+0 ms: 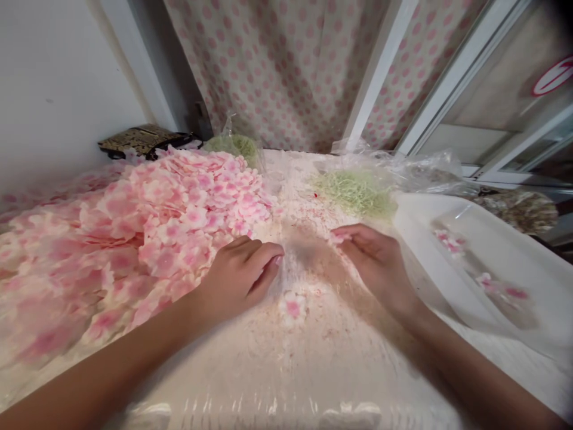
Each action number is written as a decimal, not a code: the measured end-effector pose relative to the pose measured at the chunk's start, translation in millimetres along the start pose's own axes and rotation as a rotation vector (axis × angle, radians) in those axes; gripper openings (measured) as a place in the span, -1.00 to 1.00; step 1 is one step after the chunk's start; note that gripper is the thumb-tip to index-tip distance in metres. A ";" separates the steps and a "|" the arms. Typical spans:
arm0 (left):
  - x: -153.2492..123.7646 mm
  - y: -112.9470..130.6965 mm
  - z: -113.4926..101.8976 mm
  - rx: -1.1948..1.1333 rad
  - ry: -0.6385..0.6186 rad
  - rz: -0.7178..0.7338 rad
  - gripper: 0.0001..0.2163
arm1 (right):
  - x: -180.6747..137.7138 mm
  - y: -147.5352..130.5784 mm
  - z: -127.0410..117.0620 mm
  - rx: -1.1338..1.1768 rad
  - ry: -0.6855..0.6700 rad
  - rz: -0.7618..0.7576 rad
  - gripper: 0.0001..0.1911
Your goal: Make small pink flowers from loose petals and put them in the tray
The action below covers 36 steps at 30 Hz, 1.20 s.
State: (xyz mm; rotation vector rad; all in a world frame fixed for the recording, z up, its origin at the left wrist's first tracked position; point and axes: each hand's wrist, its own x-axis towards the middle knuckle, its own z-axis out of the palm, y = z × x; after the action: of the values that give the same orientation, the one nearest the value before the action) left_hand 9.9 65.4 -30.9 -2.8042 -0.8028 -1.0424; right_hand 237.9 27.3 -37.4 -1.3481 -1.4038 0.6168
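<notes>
At the right edge of a large heap of pink and white artificial flower petals (170, 233), my left hand (246, 269) is curled closed, thumb pressed to the fingers. Whatever it holds, if anything, is hidden. Across from it, my right hand (376, 260) pinches a small pink artificial flower (341, 237) between thumb and fingertips. On the table below and between the two hands lies a single white flower with a pink centre (293, 306).
A white tray (430, 257) at the right holds several small pink flowers. Pale green shredded filler (358, 191) and clear plastic bags (425, 164) lie at the back. A snakeskin-patterned pouch (145, 140) rests behind the heap. Pink scraps dot the plastic-covered table (250, 370).
</notes>
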 end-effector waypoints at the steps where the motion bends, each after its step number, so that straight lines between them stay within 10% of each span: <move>1: -0.3 0.7 0.6 0.007 -0.021 0.010 -0.89 | 6.8 5.6 -3.8 -0.018 0.085 -0.021 -0.89; 5: -1.9 1.7 2.8 0.036 -0.087 0.024 -0.85 | 29.7 26.0 -12.7 -0.086 0.236 -0.059 -0.85; 25: -1.8 -0.4 3.6 0.090 -0.187 0.003 -0.78 | 88.0 45.4 -5.4 -0.093 -0.122 0.017 -0.88; 31: -1.3 -1.4 2.2 -0.013 -0.002 -0.006 -0.86 | 64.8 1.7 -12.4 0.145 -0.127 -0.002 -0.95; 36: 2.8 11.5 -1.7 -0.215 0.223 -0.036 -0.76 | 20.2 -27.4 -8.3 0.666 -0.421 0.139 -0.95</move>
State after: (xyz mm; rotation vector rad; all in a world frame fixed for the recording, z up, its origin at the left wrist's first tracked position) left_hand 16.3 56.4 -26.3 -2.7775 -0.7601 -1.4996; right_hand 238.3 37.2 -3.9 -0.8038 -1.2559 1.3818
